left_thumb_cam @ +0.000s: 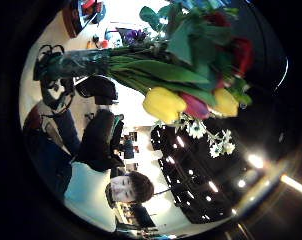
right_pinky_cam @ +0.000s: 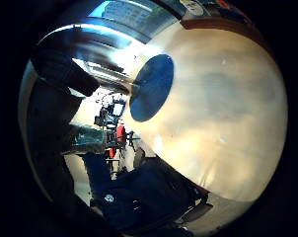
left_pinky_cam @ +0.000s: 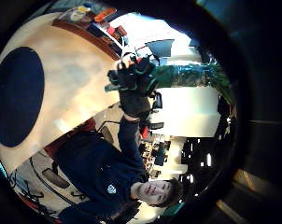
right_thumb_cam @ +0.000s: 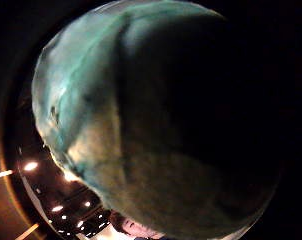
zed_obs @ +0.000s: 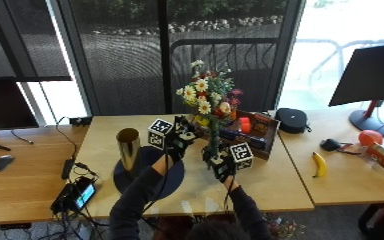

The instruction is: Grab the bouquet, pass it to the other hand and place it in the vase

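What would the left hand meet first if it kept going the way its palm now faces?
Probably the bouquet: the left hand is open beside its stems, which the right hand grips upright. Depth is unclear, so contact isn't certain.

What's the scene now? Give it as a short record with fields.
bouquet: upright above the table, stems gripped by the right hand
left hand: raised beside the stems, fingers straight, holding nothing
vase: gold, upright on the dark round mat, empty
table: wooden; a banana lies to the right
stage: bouquet lifted, not yet in the vase
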Demonstrator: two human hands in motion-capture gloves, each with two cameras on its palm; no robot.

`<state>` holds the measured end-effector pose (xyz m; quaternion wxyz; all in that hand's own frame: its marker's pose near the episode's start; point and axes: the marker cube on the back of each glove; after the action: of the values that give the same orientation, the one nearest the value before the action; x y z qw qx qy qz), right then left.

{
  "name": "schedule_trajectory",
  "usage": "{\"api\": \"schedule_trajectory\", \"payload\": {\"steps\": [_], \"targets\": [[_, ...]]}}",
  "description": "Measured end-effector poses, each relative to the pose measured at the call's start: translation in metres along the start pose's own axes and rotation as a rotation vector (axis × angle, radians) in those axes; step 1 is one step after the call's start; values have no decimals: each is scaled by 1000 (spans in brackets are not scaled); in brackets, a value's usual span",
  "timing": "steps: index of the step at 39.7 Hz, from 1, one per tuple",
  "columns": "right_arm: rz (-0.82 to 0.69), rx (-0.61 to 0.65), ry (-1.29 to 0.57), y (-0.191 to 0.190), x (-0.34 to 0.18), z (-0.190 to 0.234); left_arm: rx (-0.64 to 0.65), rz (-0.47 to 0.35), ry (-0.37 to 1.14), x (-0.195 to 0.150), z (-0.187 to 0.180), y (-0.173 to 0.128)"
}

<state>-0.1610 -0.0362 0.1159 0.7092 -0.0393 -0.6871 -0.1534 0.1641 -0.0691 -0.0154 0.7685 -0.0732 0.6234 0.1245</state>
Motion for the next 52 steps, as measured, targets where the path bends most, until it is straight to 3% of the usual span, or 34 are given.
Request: {"api": "schedule_trajectory", "payload": {"steps": [12,20,27,33,40,52], "targets": [[-25,-89,32,11,-29,52,-51,10,19,0,20,1],[-24,-107,38,6,-30,77,105,44,69,6,15,4],[-46,-113,76,4,-27,91,336,56,80,-2,2,0],[-38,-191,94,7,-27,94,426,74,66,0,-10,1],[-38,-184,154,9,-18,77,547,162,3,33,-32,8],[-52,-119,238,9,-40,41,727,202,-37,126,-68,35]]}}
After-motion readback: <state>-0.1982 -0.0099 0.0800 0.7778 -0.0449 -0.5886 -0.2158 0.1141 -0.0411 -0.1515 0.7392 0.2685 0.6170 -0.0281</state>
